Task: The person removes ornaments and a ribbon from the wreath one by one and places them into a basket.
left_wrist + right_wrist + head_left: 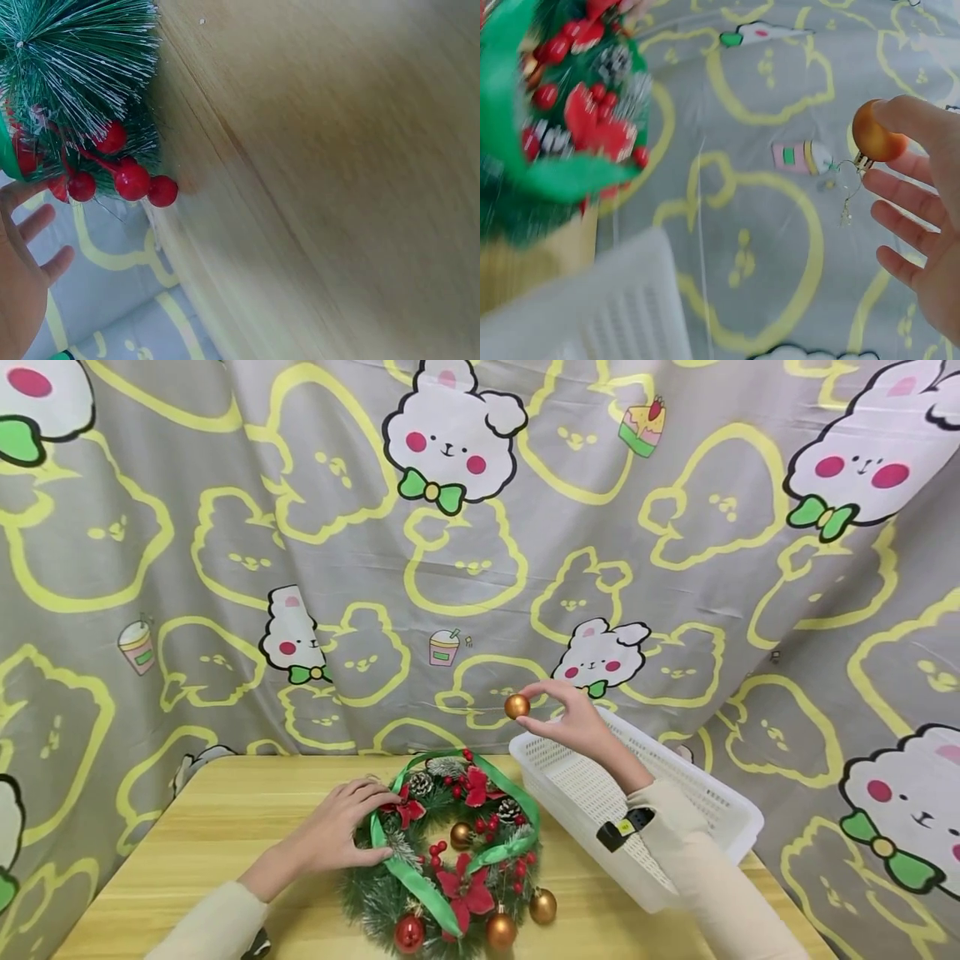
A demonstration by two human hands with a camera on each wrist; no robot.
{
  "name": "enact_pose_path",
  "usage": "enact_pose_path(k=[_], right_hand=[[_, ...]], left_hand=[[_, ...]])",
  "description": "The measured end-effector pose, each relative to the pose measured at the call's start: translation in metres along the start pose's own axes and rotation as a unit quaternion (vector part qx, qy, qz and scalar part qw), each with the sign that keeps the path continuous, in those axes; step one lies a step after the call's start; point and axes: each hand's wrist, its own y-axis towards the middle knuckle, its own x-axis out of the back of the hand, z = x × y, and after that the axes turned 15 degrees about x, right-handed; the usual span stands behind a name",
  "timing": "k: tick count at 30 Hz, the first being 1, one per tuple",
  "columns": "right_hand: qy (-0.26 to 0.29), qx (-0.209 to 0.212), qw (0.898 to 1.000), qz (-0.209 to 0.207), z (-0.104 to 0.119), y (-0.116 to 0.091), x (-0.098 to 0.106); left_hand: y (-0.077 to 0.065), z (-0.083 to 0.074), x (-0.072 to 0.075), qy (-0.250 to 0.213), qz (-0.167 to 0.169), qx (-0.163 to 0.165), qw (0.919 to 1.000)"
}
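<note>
Between the thumb and index finger, my right hand (570, 718) pinches a small gold Christmas bauble (517, 706), raised over the basket's far left corner. A thin hanging string (846, 202) dangles from the bauble's cap in the right wrist view. My left hand (341, 827) rests at the left side of a green Christmas wreath (360, 893), thumb apart and fingertips by a red flower (407, 810). Green ribbon (420, 889) loops over the wreath, among pinecones and red berries. A red bauble (409, 933) and a gold bauble (501, 931) lie at its front.
A white perforated plastic basket (738, 827) stands right of the wreath, partly behind my right forearm. Another gold bauble (543, 906) sits at the wreath's right front, and one more (461, 835) shows in its centre. The wooden table (247, 793) ends at a patterned curtain (360, 635).
</note>
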Motion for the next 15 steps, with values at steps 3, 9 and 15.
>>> enact_pose_path(k=[3, 9, 15], right_hand=[[-0.024, 0.005, 1.0, -0.003, -0.008, -0.008, 0.01], [-0.08, 0.003, 0.997, -0.002, -0.027, -0.033, 0.024], [-0.173, 0.033, 0.984, 0.018, -0.051, -0.057, 0.025]], left_hand=[[0.001, 0.002, 0.003, -0.001, -0.001, 0.002, 1.0], [0.003, 0.001, 0.003, 0.002, -0.001, 0.0, 1.0], [-0.001, 0.0, 0.001, 0.006, -0.006, -0.006, 0.9999]])
